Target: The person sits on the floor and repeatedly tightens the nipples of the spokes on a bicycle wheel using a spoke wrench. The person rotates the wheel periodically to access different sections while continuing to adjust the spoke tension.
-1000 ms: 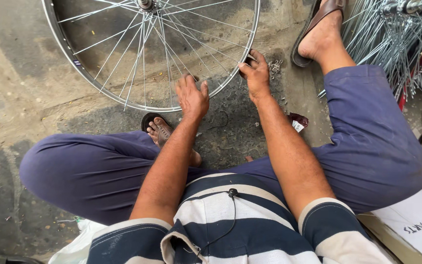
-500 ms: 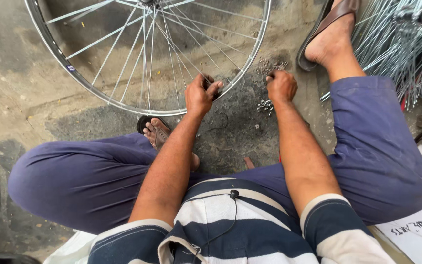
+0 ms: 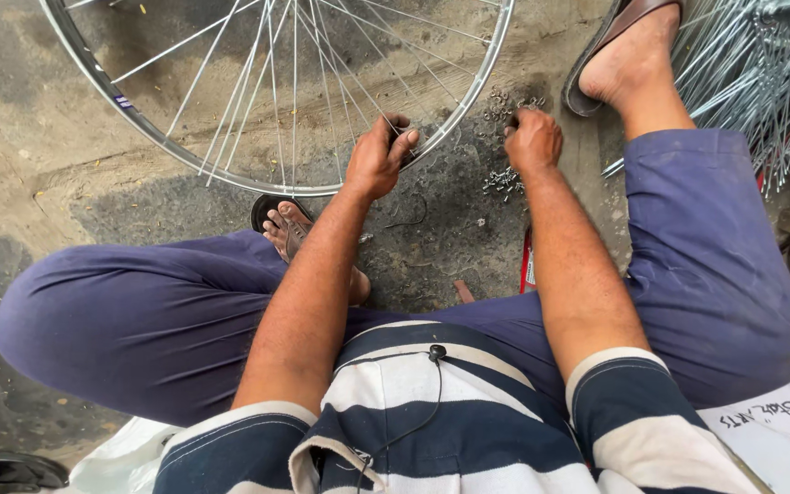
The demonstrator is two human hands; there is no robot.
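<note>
Head view: seated on the concrete floor [image 3: 38, 137], both hands at a spoked bicycle wheel [image 3: 276, 91].

Left hand [image 3: 378, 157] curled with its grip pressed onto the wheel's silver rim [image 3: 468, 101] at the near edge. Right hand [image 3: 532, 139] just beside the rim, grip pinched shut over a scatter of small metal nipples [image 3: 503, 181] on the floor; contents of the pinch impossible to tell. Bundle of loose spokes [image 3: 742, 73] at far right.

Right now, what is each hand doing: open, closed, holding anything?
Left hand: closed around the wheel rim, gripping it.
Right hand: closed in a fist over the small metal nipples on the ground; what it holds cannot be told.
</note>
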